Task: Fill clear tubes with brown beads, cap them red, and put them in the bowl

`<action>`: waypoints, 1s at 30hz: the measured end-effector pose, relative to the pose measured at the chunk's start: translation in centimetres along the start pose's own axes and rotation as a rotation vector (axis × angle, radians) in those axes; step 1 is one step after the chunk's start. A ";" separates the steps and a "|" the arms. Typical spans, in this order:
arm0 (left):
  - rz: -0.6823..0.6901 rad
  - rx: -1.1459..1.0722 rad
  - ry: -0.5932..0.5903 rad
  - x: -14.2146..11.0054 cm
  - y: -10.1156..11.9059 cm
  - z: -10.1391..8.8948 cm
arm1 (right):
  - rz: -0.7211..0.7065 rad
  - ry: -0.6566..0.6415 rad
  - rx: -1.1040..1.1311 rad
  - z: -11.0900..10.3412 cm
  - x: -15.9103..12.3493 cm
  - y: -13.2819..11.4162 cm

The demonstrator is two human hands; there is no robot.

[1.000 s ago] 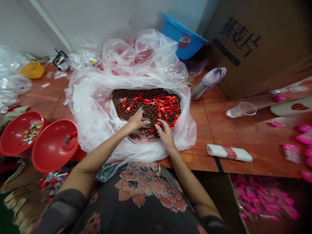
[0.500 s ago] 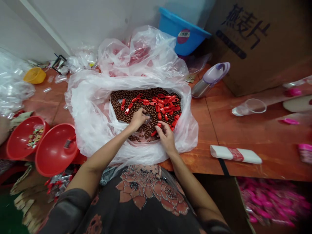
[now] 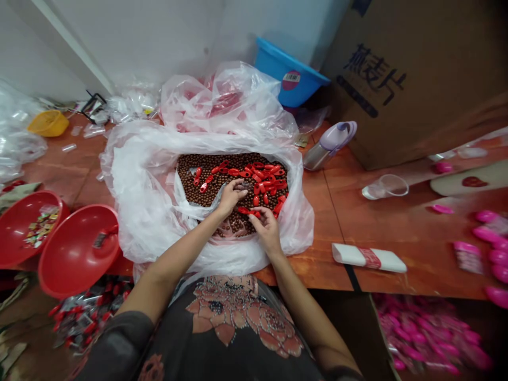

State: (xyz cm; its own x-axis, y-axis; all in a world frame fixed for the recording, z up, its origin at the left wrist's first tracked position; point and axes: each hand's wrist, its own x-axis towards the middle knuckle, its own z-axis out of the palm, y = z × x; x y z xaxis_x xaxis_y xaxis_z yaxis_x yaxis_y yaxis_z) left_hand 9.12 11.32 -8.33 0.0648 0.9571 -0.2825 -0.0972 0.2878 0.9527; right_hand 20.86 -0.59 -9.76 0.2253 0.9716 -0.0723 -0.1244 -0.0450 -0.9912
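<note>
A heap of small brown balls fills a white plastic bag on the table, with several red plastic pieces lying on top. My left hand rests on the balls at the middle of the heap, fingers curled around a small clear thing that I cannot name. My right hand is at the near edge of the heap, with its fingertips pinched on a red piece. The two hands are a few centimetres apart.
Two red bowls stand at the left table edge, one holding small wrapped bits. Behind are a blue basin and a large cardboard box. To the right lie a purple-lidded bottle, a clear cup, a white roll and pink items.
My left hand has moved a little farther up over the balls toward the red pieces. My right hand stays at the near edge. The view has shifted slightly.
</note>
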 end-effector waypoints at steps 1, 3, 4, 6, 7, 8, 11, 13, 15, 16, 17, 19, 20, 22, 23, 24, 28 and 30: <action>-0.019 -0.047 -0.022 -0.2 0.2 0.0 | 0.005 0.007 0.012 0.0 -0.1 -0.1; -0.052 -0.136 -0.062 -0.8 0.8 -0.2 | 0.015 0.025 0.035 0.0 -0.2 -0.4; -0.067 -0.181 -0.084 -1.2 1.2 -0.4 | 0.021 0.036 0.048 0.0 -0.4 -0.5; -0.091 -0.262 -0.130 -2.5 2.2 -0.9 | 0.048 0.054 0.089 -0.1 -0.7 -1.0; -0.098 -0.289 -0.156 -3.3 2.7 -1.3 | 0.071 0.058 0.117 -0.1 -0.8 -1.2; -0.098 -0.302 -0.184 -4.1 3.2 -1.7 | 0.099 0.059 0.147 -0.2 -0.9 -1.5; -0.070 -0.299 -0.247 -6.7 4.5 -2.9 | 0.174 0.057 0.206 -0.5 -0.9 -2.3; -0.047 -0.301 -0.258 -8.0 5.0 -3.6 | 0.180 0.065 0.210 -0.6 -0.8 -2.9; -0.028 -0.297 -0.254 -9.0 5.3 -4.2 | 0.165 0.060 0.212 -0.6 -0.6 -3.4; -0.023 -0.286 -0.248 -9.4 5.3 -4.5 | 0.159 0.051 0.218 -0.5 -0.5 -3.7; -0.021 -0.265 -0.241 -9.8 5.3 -4.7 | 0.159 0.040 0.228 -0.4 -0.6 -3.9; -0.024 -0.205 -0.239 -10.5 5.3 -5.1 | 0.172 0.023 0.252 -0.2 -0.7 -4.6; -0.024 -0.174 -0.246 -10.8 5.2 -5.3 | 0.176 0.016 0.259 0.0 -0.9 -4.9; -0.021 -0.116 -0.277 -11.6 5.1 -5.5 | 0.161 0.010 0.250 0.3 -1.2 -5.5; -0.025 -0.088 -0.295 -11.9 4.9 -5.6 | 0.140 0.006 0.233 0.5 -1.4 -5.8; -0.031 -0.062 -0.312 -12.3 4.8 -5.6 | 0.113 0.002 0.211 0.7 -1.6 -6.0; -0.041 -0.035 -0.354 -13.1 3.9 -5.2 | 0.022 -0.032 0.092 1.3 -2.3 -6.6; -0.002 -0.054 -0.366 -13.1 3.5 -5.1 | -0.003 -0.065 0.020 1.4 -2.6 -6.8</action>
State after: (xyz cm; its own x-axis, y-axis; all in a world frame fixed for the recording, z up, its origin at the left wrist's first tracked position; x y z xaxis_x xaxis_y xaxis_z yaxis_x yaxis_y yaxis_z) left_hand 2.90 -0.09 -1.85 0.4150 0.8838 -0.2161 -0.1483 0.3000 0.9423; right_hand 19.74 -2.51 -2.66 0.1623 0.9849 -0.0609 -0.1432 -0.0375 -0.9890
